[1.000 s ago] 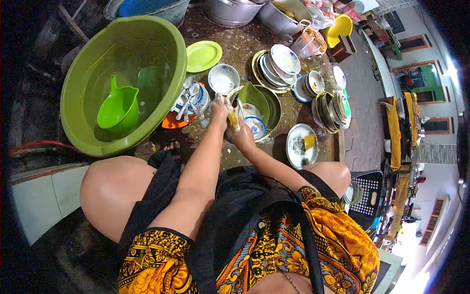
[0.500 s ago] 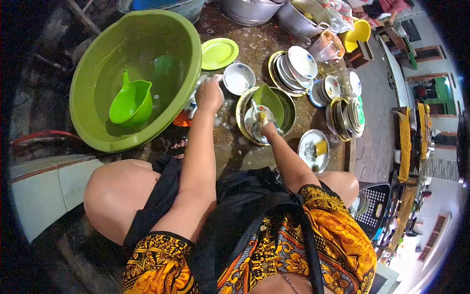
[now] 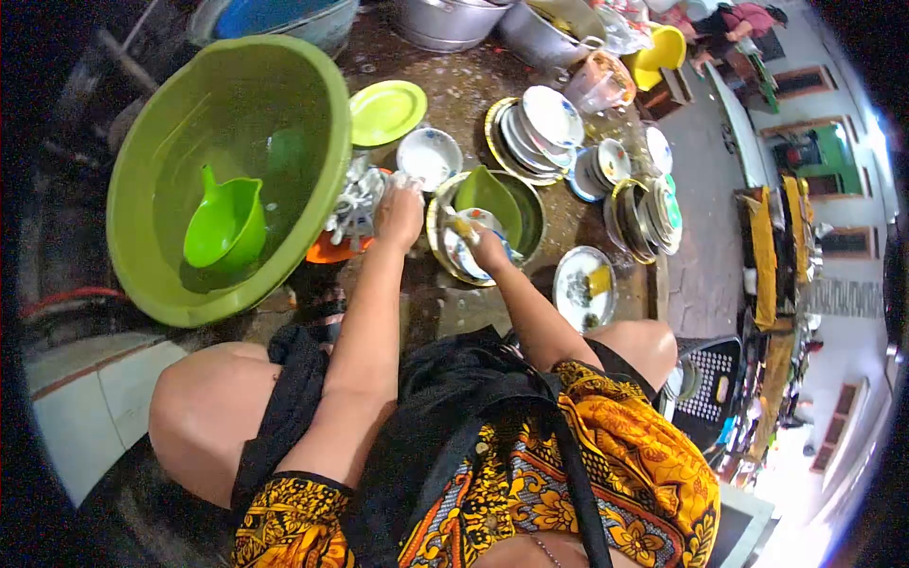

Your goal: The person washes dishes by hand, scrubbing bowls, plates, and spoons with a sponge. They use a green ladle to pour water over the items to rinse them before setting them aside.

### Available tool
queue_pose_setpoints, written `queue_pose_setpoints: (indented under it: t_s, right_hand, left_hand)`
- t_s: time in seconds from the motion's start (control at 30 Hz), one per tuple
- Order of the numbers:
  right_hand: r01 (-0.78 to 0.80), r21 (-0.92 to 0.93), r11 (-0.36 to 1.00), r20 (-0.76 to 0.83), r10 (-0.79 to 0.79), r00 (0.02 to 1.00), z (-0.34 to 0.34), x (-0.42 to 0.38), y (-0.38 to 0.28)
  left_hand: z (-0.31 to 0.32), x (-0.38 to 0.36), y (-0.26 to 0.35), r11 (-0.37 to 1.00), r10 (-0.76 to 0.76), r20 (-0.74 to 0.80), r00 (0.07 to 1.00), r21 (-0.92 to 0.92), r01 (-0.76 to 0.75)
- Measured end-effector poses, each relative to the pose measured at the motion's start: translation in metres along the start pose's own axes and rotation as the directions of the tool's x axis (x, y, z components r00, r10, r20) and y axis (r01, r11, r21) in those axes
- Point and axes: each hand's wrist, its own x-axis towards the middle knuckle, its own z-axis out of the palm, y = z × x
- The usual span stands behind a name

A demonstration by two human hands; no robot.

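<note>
My left hand (image 3: 400, 216) is closed, with its fingertips hidden, beside soapy spoons (image 3: 356, 204) piled over an orange container (image 3: 331, 249). A white bowl (image 3: 429, 159) stands just beyond it. My right hand (image 3: 487, 248) is closed over a patterned bowl (image 3: 471, 223); something yellow shows at its fingers, too small to make out. That bowl lies in a wide basin (image 3: 535, 227) together with a green leaf-shaped scoop (image 3: 488, 197).
At the left stands a large green tub (image 3: 327, 104) with water and a bright green dipper (image 3: 225, 227). Stacked plates (image 3: 552, 115), a plate with a yellow sponge (image 3: 571, 284), metal pots (image 3: 445, 24) and a black crate (image 3: 710, 379) surround the hands. A person (image 3: 748, 21) is far back.
The whole view has shifted, with the dishes now further left. My left hand has moved off the spoons towards the white bowl, so more of the spoons shows. My right hand remains at the basin.
</note>
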Motion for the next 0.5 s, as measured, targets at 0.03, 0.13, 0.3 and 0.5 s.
queue_pose_setpoints:
  t_s: [0.03, 0.13, 0.3, 0.5]
  right_hand:
    - [0.13, -0.083, 0.988, 0.047, -0.126, 0.991, -0.02, -0.006, -0.023]
    - [0.274, -0.096, 0.957, 0.261, -0.241, 0.935, -0.066, -0.011, -0.079]
    - [0.362, 0.111, 0.925, 0.238, -0.379, 0.894, -0.1, -0.016, -0.091]
    - [0.09, 0.051, 0.995, -0.295, -0.071, 0.953, -0.098, -0.027, -0.078]
  left_hand:
    - [0.001, -0.002, 0.013, 0.999, 0.03, 0.126, 0.992, 0.04, -0.035]
    - [0.018, -0.016, 0.026, 0.987, 0.109, 0.362, 0.926, 0.072, -0.145]
    - [0.047, -0.025, 0.024, 0.96, -0.034, 0.539, 0.841, -0.216, 0.177]
    - [0.102, -0.037, -0.001, 0.935, 0.224, 0.528, 0.819, -0.352, -0.029]
